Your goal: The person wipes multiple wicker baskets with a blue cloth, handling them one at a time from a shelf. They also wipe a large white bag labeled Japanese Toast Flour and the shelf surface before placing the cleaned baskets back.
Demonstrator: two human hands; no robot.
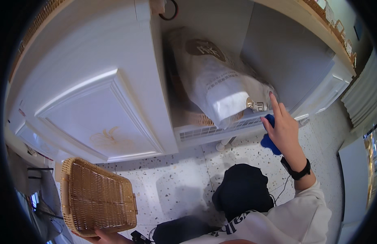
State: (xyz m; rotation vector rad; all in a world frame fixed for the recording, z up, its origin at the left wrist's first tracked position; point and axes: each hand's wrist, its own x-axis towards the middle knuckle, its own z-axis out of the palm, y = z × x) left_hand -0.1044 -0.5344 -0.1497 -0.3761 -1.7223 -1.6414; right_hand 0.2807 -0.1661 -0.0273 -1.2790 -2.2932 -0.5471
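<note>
At the lower left, my left hand (103,236) grips the near end of an upright, tilted wicker basket (100,197). Its inside faces up and shows no contents. My right hand (283,124) reaches into the open cabinet, index finger stretched out and thumb apart. That fingertip is at the edge of a large white printed sack (221,79) with a brown oval, and seems to touch it. Under the sack, part of another wicker basket (198,118) shows. A blue thing (270,144) appears behind my right thumb; whether my curled fingers touch it I cannot tell.
A white cabinet door (101,118) with a raised panel stands left of the opening. A wire-grid ledge (200,132) runs along the cabinet's bottom. Below is speckled tile floor (176,175). Wicker trays (339,30) line the counter top at the upper right.
</note>
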